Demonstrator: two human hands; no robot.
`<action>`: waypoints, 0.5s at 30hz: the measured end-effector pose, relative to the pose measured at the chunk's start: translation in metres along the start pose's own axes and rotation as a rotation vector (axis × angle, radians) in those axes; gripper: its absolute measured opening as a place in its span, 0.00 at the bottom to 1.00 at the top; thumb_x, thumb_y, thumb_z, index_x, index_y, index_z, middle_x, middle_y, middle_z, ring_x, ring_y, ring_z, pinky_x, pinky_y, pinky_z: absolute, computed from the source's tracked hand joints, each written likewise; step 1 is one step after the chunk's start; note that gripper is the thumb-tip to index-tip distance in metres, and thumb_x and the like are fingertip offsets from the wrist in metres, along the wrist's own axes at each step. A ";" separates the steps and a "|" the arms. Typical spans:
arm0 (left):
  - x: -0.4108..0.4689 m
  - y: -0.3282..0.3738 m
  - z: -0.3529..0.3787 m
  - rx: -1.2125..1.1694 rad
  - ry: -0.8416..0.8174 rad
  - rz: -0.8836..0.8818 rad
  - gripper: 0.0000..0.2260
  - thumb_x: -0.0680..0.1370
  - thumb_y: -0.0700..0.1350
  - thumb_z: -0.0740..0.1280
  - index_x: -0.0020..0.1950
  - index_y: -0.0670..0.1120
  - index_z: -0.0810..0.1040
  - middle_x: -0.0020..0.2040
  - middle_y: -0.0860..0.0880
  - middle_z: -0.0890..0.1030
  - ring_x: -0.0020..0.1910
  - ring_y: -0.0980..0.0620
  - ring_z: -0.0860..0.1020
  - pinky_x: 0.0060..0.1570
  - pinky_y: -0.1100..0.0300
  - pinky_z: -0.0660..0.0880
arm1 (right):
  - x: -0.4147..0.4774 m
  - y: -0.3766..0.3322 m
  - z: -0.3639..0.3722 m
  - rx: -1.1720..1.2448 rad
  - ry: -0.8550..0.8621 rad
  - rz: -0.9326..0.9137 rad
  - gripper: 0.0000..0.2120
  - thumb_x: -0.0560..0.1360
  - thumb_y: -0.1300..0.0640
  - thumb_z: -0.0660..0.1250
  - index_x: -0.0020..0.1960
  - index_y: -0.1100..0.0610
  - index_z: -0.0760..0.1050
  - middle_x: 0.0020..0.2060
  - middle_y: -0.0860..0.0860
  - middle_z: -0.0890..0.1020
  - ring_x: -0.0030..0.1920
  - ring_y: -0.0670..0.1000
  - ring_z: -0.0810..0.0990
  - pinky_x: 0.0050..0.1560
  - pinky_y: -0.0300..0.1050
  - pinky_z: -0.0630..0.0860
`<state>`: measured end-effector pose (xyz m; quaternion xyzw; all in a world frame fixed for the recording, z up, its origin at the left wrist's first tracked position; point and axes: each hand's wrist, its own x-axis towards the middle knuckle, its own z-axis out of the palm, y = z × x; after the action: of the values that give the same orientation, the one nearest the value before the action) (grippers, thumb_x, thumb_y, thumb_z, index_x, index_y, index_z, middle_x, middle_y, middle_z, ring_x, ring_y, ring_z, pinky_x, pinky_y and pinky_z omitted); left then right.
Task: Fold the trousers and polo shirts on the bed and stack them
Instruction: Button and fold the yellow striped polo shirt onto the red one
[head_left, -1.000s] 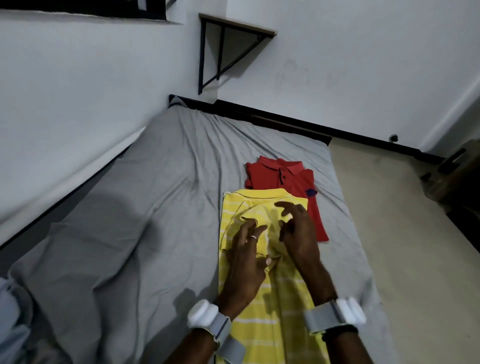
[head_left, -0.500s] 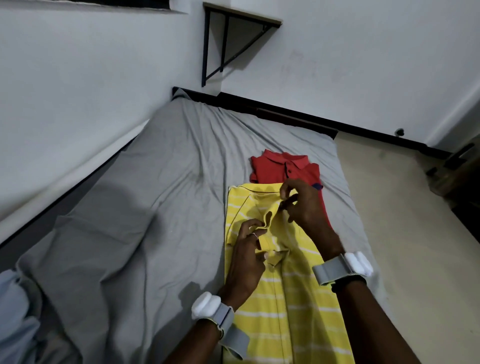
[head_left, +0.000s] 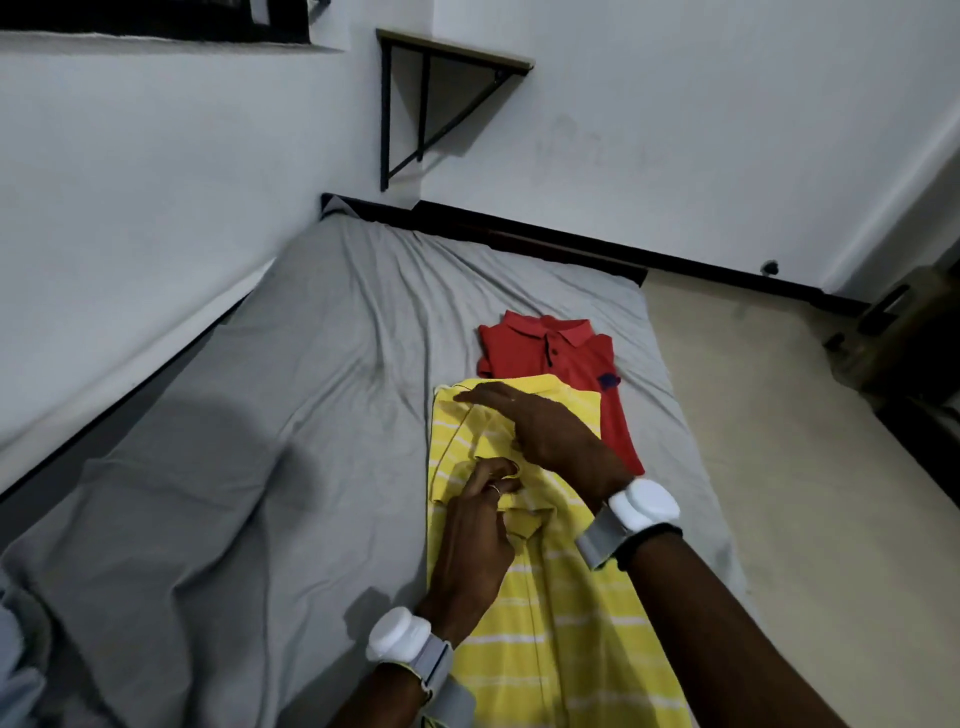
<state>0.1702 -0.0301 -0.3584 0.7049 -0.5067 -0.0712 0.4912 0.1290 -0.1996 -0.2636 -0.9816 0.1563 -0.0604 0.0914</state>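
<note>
Far left edge: bit of pale blue cloth (head_left: 15, 654), can't tell what garment. Grey bedsheet (head_left: 270, 467) covers the bed, wrinkled, w/ a shadow patch left of centre. Wall shelf (head_left: 452, 57) on black brackets above the bed's head end.

Yellow striped polo (head_left: 545, 613) lies lengthwise on the sheet, right of centre, collar end away from the person, partly folded w/ sides turned in.

Left hand (head_left: 472, 540) sits on the polo's mid-upper part, near the collar/placket area. Grip narrow: fingers (head_left: 493, 475) curled, tips together pinching a bunched bit of yellow fabric. Ring on one finger. White wrist device (head_left: 400, 636) w/ grey strap on that wrist.

Right hand (head_left: 540, 426) is further up, lying across the polo's top edge, palm down, fingers straight & pointing left toward the top-left corner. Grip wide/flat, pressing on fabric, not closed on anything. Same sort of white device on the right wrist (head_left: 644, 506).

Red polo (head_left: 561, 358) lies just beyond the yellow one, folded, collar up, dark buttons & small dark logo visible; yellow polo's top edge overlaps its lower part. It's clear of both hands.

Right: beige floor (head_left: 779, 441), dark object in far corner, unclear.
</note>
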 end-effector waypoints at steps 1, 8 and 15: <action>-0.001 0.000 -0.001 0.002 -0.011 0.010 0.22 0.75 0.27 0.67 0.64 0.46 0.82 0.71 0.63 0.70 0.66 0.60 0.76 0.64 0.70 0.73 | 0.010 0.004 0.003 -0.004 -0.080 -0.034 0.48 0.65 0.77 0.61 0.78 0.40 0.68 0.75 0.42 0.72 0.64 0.49 0.78 0.48 0.39 0.71; 0.001 -0.003 -0.002 0.103 -0.044 0.045 0.18 0.78 0.34 0.67 0.66 0.49 0.80 0.76 0.63 0.66 0.64 0.53 0.78 0.59 0.54 0.78 | 0.034 0.010 -0.001 0.006 -0.308 -0.040 0.26 0.66 0.74 0.65 0.59 0.55 0.84 0.58 0.54 0.83 0.54 0.55 0.81 0.51 0.43 0.72; 0.003 0.000 -0.010 -0.053 0.035 -0.057 0.13 0.76 0.29 0.72 0.54 0.44 0.83 0.68 0.57 0.69 0.59 0.61 0.78 0.53 0.73 0.74 | -0.041 0.010 -0.021 0.209 0.333 0.164 0.24 0.61 0.78 0.70 0.45 0.51 0.78 0.49 0.45 0.77 0.44 0.47 0.80 0.40 0.53 0.81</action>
<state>0.1782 -0.0264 -0.3523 0.7068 -0.4757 -0.0861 0.5165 0.0844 -0.1991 -0.2489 -0.9273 0.2415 -0.2300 0.1702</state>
